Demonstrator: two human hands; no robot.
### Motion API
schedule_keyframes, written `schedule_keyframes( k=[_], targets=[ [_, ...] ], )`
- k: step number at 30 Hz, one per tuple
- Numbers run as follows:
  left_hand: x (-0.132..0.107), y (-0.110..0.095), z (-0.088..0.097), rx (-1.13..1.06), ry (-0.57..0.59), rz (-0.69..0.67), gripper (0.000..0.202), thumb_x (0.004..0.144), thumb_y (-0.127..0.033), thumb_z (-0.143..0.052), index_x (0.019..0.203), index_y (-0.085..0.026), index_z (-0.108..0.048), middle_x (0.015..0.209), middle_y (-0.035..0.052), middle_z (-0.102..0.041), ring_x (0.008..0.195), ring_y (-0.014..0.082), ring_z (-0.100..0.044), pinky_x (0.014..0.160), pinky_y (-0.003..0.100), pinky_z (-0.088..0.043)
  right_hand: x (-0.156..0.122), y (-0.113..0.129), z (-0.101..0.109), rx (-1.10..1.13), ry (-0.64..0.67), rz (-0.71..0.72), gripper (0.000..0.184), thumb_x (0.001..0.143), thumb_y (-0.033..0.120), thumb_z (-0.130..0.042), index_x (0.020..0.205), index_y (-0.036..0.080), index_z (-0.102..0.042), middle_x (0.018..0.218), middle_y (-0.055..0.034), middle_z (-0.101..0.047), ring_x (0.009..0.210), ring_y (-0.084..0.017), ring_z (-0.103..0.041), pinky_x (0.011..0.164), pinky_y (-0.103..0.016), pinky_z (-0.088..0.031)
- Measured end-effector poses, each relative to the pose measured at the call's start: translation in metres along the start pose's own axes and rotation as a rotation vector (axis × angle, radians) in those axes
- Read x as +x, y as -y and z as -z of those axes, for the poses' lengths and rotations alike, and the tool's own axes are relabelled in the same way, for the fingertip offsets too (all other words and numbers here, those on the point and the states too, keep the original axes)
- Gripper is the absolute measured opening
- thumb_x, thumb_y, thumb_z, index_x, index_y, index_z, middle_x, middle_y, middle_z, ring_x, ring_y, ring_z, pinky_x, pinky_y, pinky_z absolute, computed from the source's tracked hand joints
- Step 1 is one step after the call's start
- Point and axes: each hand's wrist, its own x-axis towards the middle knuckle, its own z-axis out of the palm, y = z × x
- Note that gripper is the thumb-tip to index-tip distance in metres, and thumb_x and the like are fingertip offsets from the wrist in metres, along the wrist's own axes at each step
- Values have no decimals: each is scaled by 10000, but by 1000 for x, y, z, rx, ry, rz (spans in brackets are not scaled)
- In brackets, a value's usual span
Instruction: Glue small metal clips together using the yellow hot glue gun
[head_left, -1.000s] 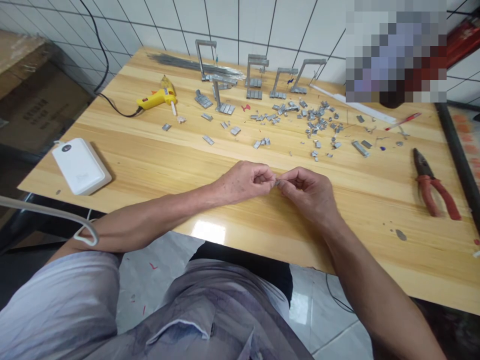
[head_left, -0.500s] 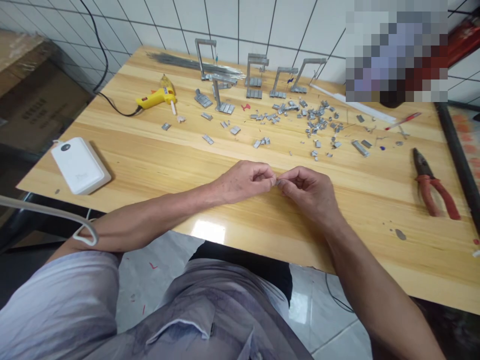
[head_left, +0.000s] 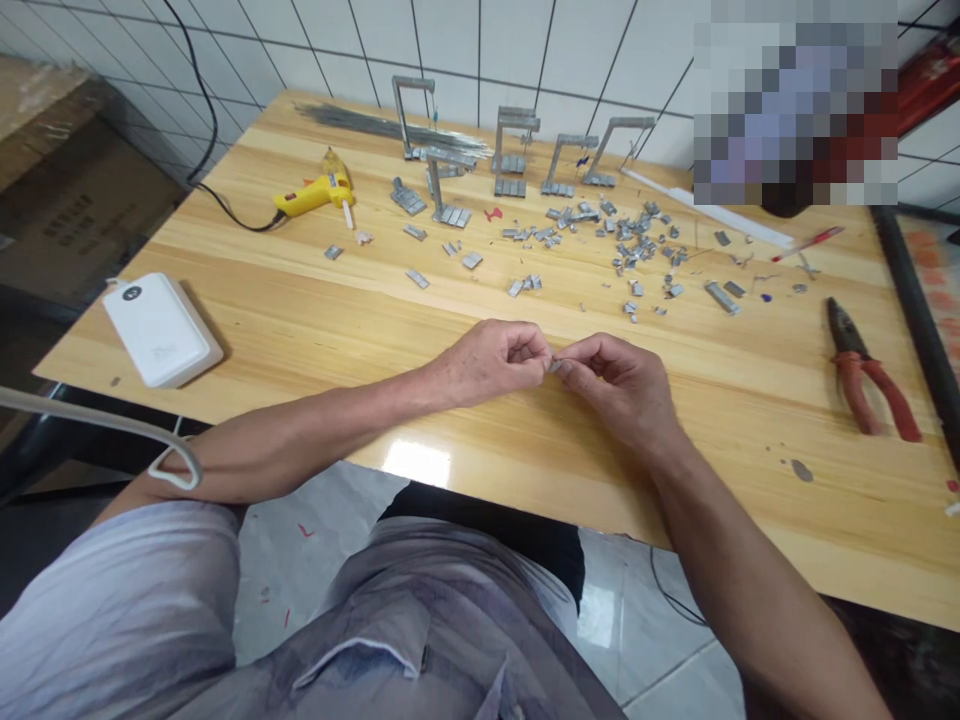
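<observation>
My left hand [head_left: 508, 356] and my right hand [head_left: 619, 385] meet fingertip to fingertip just above the front part of the wooden table [head_left: 322, 330]. Between them is a tiny grey metal piece [head_left: 554, 365], mostly covered by the fingers. Thumb and forefinger of each hand are pinched together at it. Its exact shape is too small to make out. Beyond the hands lie a few flat grey metal pieces [head_left: 525, 285] and a scattered heap of small metal scraps [head_left: 641, 240].
Several grey metal frames [head_left: 450, 190] stand at the back beside a bundle of thin wires [head_left: 360, 125]. A yellow glue gun [head_left: 315, 195] and a white power bank [head_left: 161, 330] lie left. Red-handled pliers [head_left: 855, 370] and a red pen [head_left: 808, 243] lie right.
Both hands stay nearly in the same place, still pinched together. Slightly more of the tiny metal piece shows between the fingertips.
</observation>
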Motion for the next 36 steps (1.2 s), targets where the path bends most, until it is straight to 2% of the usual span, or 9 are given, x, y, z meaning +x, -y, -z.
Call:
schedule_keyframes(
  k=[4,11,16,20,23,28,36],
  targets=[
    [1,0,1,-80,10,18,67,797,-229,-655,801,-163,-646,697,-41,-561,621,78,-464,572,215,-348,1,-1,1,44,0,2,190,863,416,-812,838,232,-768,762,-5,-750,657,-133,-610,618,-284,-457],
    [2,1,2,-93,38,20,42,803,-204,-640,794,-166,-627,678,-52,-529,606,74,-436,565,216,-328,0,-2,0,44,0,10,232,861,478,-824,882,250,-787,822,-12,-783,693,-146,-645,654,-300,-487],
    [1,-3,4,-107,35,34,132,861,-290,-640,835,-161,-647,706,-42,-535,620,79,-437,568,222,-324,1,-4,1,43,-8,-2,261,854,503,-819,898,247,-791,822,-15,-785,702,-152,-658,654,-299,-502],
    [0,-3,5,-83,29,27,197,884,-351,-649,864,-156,-665,698,-41,-529,617,82,-427,569,227,-319,2,-4,1,34,-15,-5,222,849,457,-817,889,240,-789,812,-15,-781,695,-149,-655,648,-295,-499],
    [0,-1,4,-52,13,9,195,872,-353,-674,862,-158,-678,730,-26,-581,638,87,-463,584,226,-343,2,-3,0,8,-23,-8,176,850,408,-802,874,234,-790,778,-12,-772,660,-140,-632,624,-290,-478],
    [-1,1,1,44,-11,-19,123,846,-283,-669,822,-162,-676,747,-14,-639,668,91,-523,602,217,-382,0,-1,-1,-105,-30,-2,133,863,350,-762,864,220,-794,772,-20,-782,635,-140,-625,599,-283,-468],
    [-2,3,2,188,-19,-103,72,823,-170,-617,789,-163,-680,684,-36,-624,648,82,-532,628,216,-403,-1,-2,-2,-217,-29,59,122,873,309,-732,873,217,-811,734,-11,-772,581,-125,-590,576,-273,-450]
  ],
)
